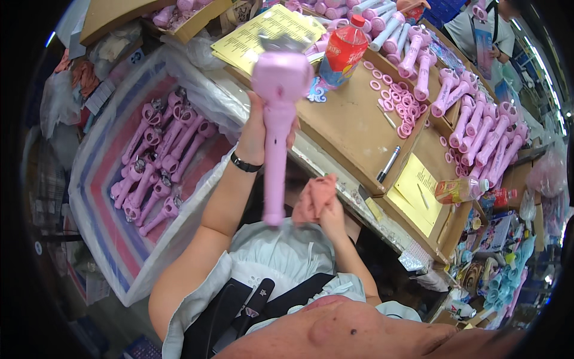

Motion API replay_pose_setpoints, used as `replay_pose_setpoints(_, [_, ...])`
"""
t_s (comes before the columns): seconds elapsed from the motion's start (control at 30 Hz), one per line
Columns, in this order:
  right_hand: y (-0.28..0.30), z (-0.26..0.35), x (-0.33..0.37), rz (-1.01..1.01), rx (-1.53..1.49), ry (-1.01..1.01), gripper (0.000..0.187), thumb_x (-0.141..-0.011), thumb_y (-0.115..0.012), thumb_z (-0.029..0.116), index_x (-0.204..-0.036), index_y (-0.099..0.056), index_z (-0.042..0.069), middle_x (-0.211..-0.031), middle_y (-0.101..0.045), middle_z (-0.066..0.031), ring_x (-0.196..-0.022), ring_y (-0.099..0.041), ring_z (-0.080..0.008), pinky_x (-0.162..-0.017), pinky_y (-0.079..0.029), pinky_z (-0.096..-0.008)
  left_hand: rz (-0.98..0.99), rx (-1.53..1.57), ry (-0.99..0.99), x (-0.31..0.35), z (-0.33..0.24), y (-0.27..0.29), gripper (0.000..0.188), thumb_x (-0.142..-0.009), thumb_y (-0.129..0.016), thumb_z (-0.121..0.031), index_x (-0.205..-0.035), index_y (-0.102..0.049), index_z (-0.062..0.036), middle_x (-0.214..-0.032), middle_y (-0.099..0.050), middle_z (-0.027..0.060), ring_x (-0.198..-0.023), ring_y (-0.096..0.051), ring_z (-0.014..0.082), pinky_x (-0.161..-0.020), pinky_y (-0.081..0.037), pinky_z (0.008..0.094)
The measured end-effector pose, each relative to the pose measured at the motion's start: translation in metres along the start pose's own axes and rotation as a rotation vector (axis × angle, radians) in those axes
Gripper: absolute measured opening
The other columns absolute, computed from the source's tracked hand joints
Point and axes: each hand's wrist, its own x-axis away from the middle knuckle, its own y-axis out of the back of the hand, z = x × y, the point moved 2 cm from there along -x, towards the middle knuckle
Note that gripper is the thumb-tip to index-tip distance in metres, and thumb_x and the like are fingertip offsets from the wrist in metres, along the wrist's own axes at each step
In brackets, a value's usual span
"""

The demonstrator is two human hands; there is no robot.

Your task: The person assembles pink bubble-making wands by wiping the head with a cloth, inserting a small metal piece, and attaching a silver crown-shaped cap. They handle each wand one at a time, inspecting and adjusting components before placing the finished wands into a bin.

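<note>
A pink toy wand [275, 161] with a round head stands upright in front of me, its silvery top smeared by motion. My left hand [255, 133] is closed around it just below the head, fingers partly hidden behind the handle. Lower and to the right, my right hand [332, 219] grips a crumpled salmon-coloured cloth [312, 202], held apart from the wand. On my left, several similar wands [173, 134] lie piled in a large striped bag [128, 263] lined with clear plastic.
A cardboard-covered bench [335, 122] runs along my front and right. On it are a red-capped bottle [344, 52], loose pink rings [402, 107], a marker [389, 163], yellow sheets [417, 194] and rows of pink wands [487, 134]. Another person [478, 36] is at the far right.
</note>
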Motion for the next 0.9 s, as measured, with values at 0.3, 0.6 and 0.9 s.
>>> replay_pose_setpoints(0.3, [-0.009,0.093,-0.019,-0.498,1.049,0.891,0.036,-0.079,-0.067,0.023,-0.101,-0.053,-0.002,-0.120,-0.048,-0.0143,-0.108,-0.049,-0.0201,-0.090,-0.040,-0.0302,0.185,-0.124,0.491,0.050,0.058,-0.034,0.057,-0.095,-0.036,-0.051,-0.136,-0.026,-0.0122,-0.087,-0.058,0.0082,-0.052,-0.058,0.0125,-0.043,-0.048,0.0233])
replay_pose_setpoints(0.6, [0.025,0.073,-0.052,-0.197,-0.555,0.220,0.032,-0.096,-0.049,0.024,-0.121,-0.047,0.006,-0.108,-0.055,-0.0046,-0.096,-0.055,-0.0110,-0.081,-0.046,-0.0259,0.107,-0.457,0.360,0.065,0.063,-0.040,0.051,-0.098,-0.038,-0.038,-0.138,-0.023,-0.0093,-0.080,-0.058,0.0084,-0.051,-0.057,0.0132,-0.044,-0.048,0.0247])
replay_pose_setpoints(0.9, [0.020,0.052,-0.019,-0.138,-0.666,0.367,0.030,-0.093,-0.051,0.016,-0.120,-0.042,0.008,-0.103,-0.053,-0.0045,-0.077,-0.056,-0.0116,-0.056,-0.048,-0.0266,0.323,0.062,0.681,0.068,0.069,-0.033,0.051,-0.097,-0.030,-0.051,-0.129,-0.030,-0.0117,-0.075,-0.059,0.0115,-0.048,-0.058,0.0169,-0.042,-0.048,0.0266])
